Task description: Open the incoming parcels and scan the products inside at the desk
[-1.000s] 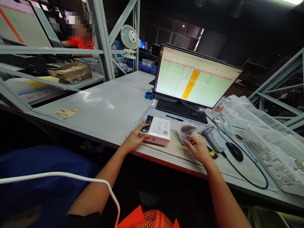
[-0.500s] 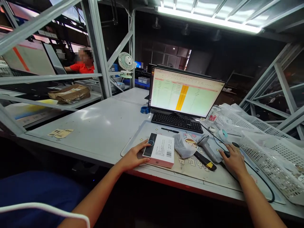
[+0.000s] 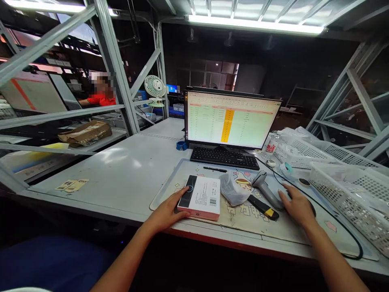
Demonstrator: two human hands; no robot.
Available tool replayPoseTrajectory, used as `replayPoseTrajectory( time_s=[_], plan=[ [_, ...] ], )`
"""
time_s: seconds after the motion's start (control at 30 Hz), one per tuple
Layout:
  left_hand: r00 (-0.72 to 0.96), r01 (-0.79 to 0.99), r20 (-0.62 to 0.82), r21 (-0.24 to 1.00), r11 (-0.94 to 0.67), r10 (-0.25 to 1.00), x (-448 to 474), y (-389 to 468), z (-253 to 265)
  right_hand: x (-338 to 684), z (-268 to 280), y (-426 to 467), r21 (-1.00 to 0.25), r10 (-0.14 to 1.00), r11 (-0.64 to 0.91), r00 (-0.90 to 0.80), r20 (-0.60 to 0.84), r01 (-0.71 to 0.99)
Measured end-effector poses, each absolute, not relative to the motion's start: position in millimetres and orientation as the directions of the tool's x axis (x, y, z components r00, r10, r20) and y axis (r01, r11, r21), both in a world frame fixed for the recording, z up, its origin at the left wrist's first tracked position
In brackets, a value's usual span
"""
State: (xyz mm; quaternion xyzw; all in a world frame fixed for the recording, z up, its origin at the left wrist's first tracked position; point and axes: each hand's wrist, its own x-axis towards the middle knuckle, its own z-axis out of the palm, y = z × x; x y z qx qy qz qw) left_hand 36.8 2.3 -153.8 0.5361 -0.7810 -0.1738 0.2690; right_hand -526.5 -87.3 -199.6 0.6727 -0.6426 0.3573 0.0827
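A small white box with a black end (image 3: 203, 196) lies on the desk mat. My left hand (image 3: 168, 209) grips its left end, thumb along the front side and fingers at the black part. My right hand (image 3: 296, 205) rests on the mat with thumb and forefinger apart, beside the handle end of a grey barcode scanner (image 3: 268, 190). A dark rounded object (image 3: 312, 207), mostly hidden, shows at that hand's right edge. Between box and scanner lie a crumpled clear plastic bag (image 3: 234, 190) and a black and yellow box cutter (image 3: 263, 207).
A monitor (image 3: 206, 117) with a spreadsheet stands behind a black keyboard (image 3: 225, 157). A pen (image 3: 215, 169) lies before it. White perforated baskets (image 3: 346, 198) line the right side, and a black cable (image 3: 343, 221) curves nearby. Metal posts (image 3: 114, 69) frame the desk; a person in red (image 3: 103, 99) sits beyond.
My right hand has shifted off the dark object toward the scanner's handle end. My left hand keeps its hold on the box. The camera view has tilted slightly.
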Motion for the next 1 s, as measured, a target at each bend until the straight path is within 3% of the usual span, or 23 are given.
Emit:
replayPoseTrajectory(
  time_s=[0.17,0.27,0.37,0.47,0.57,0.63,0.73,0.83,1.0],
  plan=[
    [-0.273,-0.749,0.243,0.554,0.364,-0.931,39,3,-159,-448,-169,-75,-0.247,-0.963,0.020,-0.085,0.256,-0.969],
    [-0.259,-0.752,0.250,0.554,0.358,-0.933,36,4,-158,-423,-154,-79,-0.185,-0.971,0.155,-0.185,0.153,-0.970],
    [-0.247,-0.756,0.273,0.546,0.361,-0.930,34,7,-155,-422,-134,-83,-0.214,-0.961,0.241,-0.264,0.087,-0.947],
    [-0.250,-0.756,0.313,0.528,0.386,-0.916,32,10,-154,-432,-100,-73,-0.487,-0.985,0.174,-0.150,-0.089,-0.856],
    [-0.264,-0.753,0.351,0.507,0.420,-0.898,33,11,-156,-433,-59,-44,-0.803,-0.938,0.066,0.238,-0.253,-0.593],
    [-0.274,-0.754,0.359,0.496,0.431,-0.892,33,11,-157,-424,-37,-23,-0.875,-0.843,0.052,0.449,-0.297,-0.481],
    [-0.274,-0.755,0.367,0.490,0.435,-0.889,33,10,-159,-403,-17,0,-0.883,-0.748,0.023,0.579,-0.326,-0.468],
    [-0.273,-0.746,0.374,0.499,0.440,-0.886,34,9,-159,-390,-15,2,-0.850,-0.745,-0.097,0.603,-0.283,-0.519],
    [-0.248,-0.738,0.356,0.533,0.414,-0.901,37,9,-161,-401,-53,-34,-0.618,-0.885,-0.378,0.465,0.022,-0.689]
  ],
)
